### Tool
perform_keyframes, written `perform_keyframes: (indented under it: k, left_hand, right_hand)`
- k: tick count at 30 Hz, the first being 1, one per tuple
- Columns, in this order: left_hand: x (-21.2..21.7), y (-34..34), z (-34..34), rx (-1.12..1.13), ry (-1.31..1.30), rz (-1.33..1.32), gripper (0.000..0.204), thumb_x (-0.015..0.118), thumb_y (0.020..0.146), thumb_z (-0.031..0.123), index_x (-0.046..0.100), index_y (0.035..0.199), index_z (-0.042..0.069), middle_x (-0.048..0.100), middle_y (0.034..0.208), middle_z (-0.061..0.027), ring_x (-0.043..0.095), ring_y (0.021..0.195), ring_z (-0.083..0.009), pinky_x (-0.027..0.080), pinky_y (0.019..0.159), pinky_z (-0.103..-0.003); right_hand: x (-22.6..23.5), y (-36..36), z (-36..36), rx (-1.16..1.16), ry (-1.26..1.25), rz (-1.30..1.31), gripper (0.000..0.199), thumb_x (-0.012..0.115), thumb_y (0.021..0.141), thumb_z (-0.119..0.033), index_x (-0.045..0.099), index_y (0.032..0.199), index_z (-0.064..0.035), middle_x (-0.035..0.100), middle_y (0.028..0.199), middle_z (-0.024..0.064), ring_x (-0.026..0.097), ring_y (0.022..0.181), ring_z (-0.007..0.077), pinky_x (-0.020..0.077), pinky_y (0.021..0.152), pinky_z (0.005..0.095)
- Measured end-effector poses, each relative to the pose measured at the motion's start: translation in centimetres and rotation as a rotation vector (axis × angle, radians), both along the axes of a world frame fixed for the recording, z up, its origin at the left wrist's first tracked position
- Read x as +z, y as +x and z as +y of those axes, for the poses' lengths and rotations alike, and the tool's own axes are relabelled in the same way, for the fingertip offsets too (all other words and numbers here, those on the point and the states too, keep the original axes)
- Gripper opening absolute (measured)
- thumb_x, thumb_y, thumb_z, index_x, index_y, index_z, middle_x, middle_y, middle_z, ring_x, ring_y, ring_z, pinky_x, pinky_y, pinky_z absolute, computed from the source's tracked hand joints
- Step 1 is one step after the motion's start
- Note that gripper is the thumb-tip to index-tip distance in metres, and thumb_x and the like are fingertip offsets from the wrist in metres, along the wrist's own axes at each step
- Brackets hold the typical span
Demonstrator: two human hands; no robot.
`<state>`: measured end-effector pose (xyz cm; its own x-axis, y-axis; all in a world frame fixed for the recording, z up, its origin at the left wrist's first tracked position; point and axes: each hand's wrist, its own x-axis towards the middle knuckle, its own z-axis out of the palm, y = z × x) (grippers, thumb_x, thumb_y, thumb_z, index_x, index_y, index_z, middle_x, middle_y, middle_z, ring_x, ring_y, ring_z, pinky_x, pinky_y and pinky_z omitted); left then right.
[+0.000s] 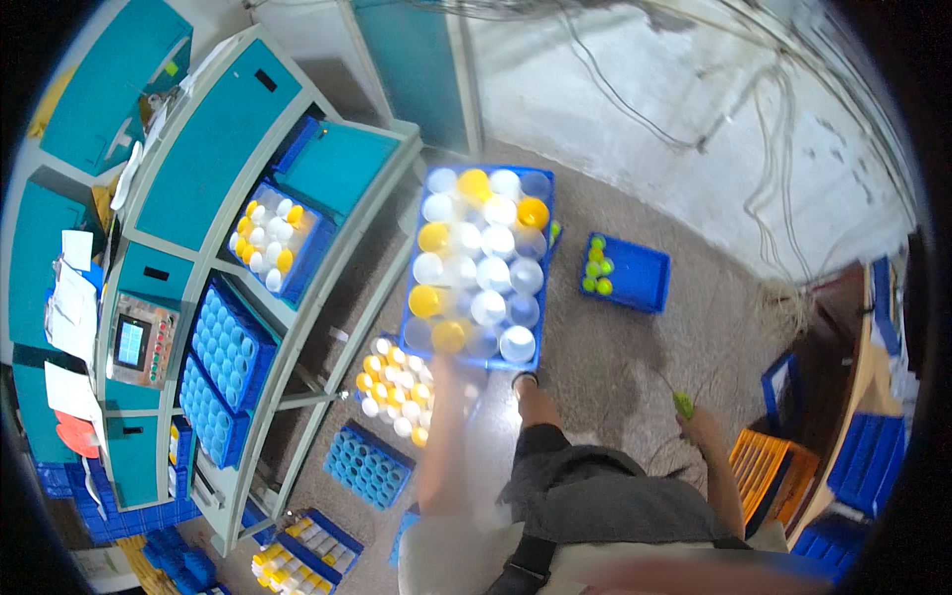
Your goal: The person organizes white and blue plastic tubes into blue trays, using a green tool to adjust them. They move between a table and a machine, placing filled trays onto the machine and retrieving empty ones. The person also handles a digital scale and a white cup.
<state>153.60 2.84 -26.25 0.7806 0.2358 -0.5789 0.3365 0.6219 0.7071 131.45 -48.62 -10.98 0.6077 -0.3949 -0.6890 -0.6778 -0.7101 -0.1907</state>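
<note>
A blue tray (544, 297) filled with white and yellow round-ended tubes (493, 273) is held out in front of me, above the floor. My left hand (451, 365) grips its near edge; the tray and tubes hide most of the fingers, and motion blurs the forearm. Low on my right side, my right hand (702, 428) is closed around a small yellow-green object (683, 404). Thin threads seem to trail from it, and its exact kind is too small to make out.
On the left stands a teal machine (218, 149) with a control panel (142, 339) and blue trays on its ledge. More tubes (397, 387) and a light-blue holed tray (367, 464) lie on the floor. A blue bin (635, 276) holds green balls; an orange crate (762, 466) is at right.
</note>
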Motion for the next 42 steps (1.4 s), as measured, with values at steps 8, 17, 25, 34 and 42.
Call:
perform_keyframes:
  k: [8, 17, 25, 34, 42]
  left_hand:
    - [2.5, 37.0, 3.1, 0.329, 0.359, -0.038, 0.057, 0.068, 0.090, 0.036, 0.049, 0.133, 0.003, 0.060, 0.126, -0.0149, 0.062, 0.110, -0.0348, 0.052, 0.090, -0.049]
    - [9.9, 46.3, 8.2, 0.420, -0.038, -0.055, 0.071, 0.067, 0.093, 0.044, 0.041, 0.143, 0.001, 0.051, 0.140, -0.0165, 0.054, 0.123, -0.0327, 0.041, 0.108, -0.048]
    - [-4.6, 8.1, 4.5, -0.907, 0.382, 0.132, 0.042, 0.065, 0.094, 0.044, 0.066, 0.104, 0.003, 0.068, 0.095, -0.0084, 0.067, 0.081, -0.0202, 0.054, 0.070, -0.035]
    - [-12.0, -43.7, 12.2, -0.150, 0.593, 0.791, 0.021, 0.066, 0.090, 0.025, 0.067, 0.084, 0.005, 0.066, 0.074, -0.0126, 0.065, 0.067, -0.0298, 0.053, 0.056, -0.042]
    - [-10.4, -48.0, 21.4, -0.115, 0.864, 0.799, 0.026, 0.071, 0.088, 0.031, 0.064, 0.090, 0.006, 0.064, 0.086, -0.0115, 0.062, 0.075, -0.0272, 0.051, 0.058, -0.044]
  right_hand:
    - [-0.1, 10.0, 4.6, -0.113, 0.007, 0.110, 0.036, 0.063, 0.093, -0.030, 0.065, 0.102, 0.0058, 0.068, 0.071, 0.0193, 0.070, 0.062, 0.0283, 0.0535, 0.058, 0.0428]
    - [1.8, 13.6, 7.5, -0.228, 0.007, -0.046, 0.048, 0.070, 0.091, -0.028, 0.052, 0.122, 0.0042, 0.066, 0.086, 0.0167, 0.065, 0.060, 0.0250, 0.0521, 0.054, 0.0392]
    - [-0.9, 15.4, 9.6, 0.112, -0.039, -0.252, 0.062, 0.081, 0.073, -0.024, 0.050, 0.123, -0.0028, 0.068, 0.097, 0.0204, 0.068, 0.092, 0.0417, 0.0525, 0.080, 0.0485]
    - [-6.1, 12.3, 15.9, 0.539, 0.325, -0.270, 0.075, 0.083, 0.072, -0.024, 0.047, 0.135, -0.0043, 0.066, 0.111, 0.0195, 0.064, 0.106, 0.0395, 0.0515, 0.088, 0.0453]
    - [-4.7, 13.6, 26.9, 0.689, 0.802, -0.078, 0.050, 0.080, 0.074, -0.023, 0.062, 0.116, -0.0032, 0.067, 0.107, 0.0136, 0.064, 0.097, 0.0277, 0.0497, 0.085, 0.0415]
